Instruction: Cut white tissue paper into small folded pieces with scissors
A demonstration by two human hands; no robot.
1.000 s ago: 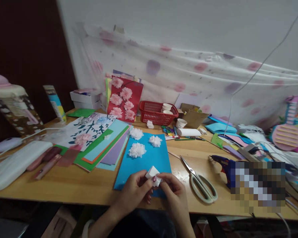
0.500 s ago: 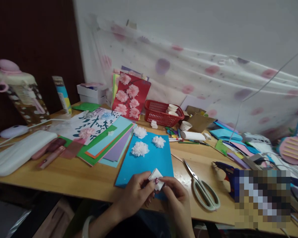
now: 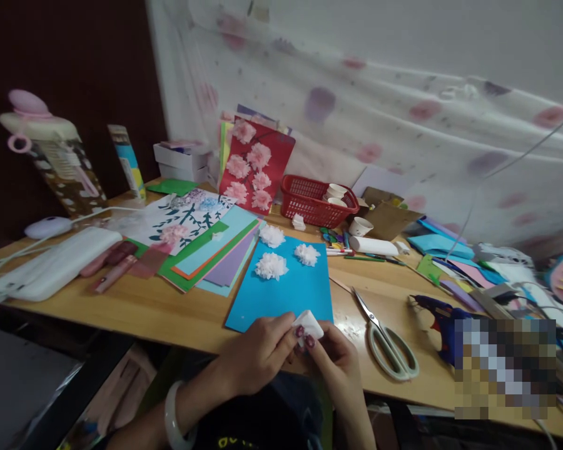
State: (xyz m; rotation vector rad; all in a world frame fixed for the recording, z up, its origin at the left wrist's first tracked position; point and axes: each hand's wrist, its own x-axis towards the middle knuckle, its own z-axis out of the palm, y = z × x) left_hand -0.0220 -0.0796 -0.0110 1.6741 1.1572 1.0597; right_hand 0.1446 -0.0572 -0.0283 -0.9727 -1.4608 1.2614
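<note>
Between my two hands is a small folded piece of white tissue paper. My left hand pinches its left side, a white bangle on that wrist. From the other side my right hand grips it, the thumb laid on its front. Just beyond, a sheet of blue card lies on the table, its near edge partly hidden by my hands. Three white ruffled paper flowers are on its far half. To the right of my hands lie scissors with pale handles, slightly open.
A glue gun lies at the right, beside a blurred-out patch. Coloured paper sheets and a white power bank-like block are on the left. Behind stand a red card with pink flowers, a red basket and paper cups.
The folded tissue paper has turned and been raised slightly in my fingers, and my right thumb has come onto its front. The whole view has shifted a little.
</note>
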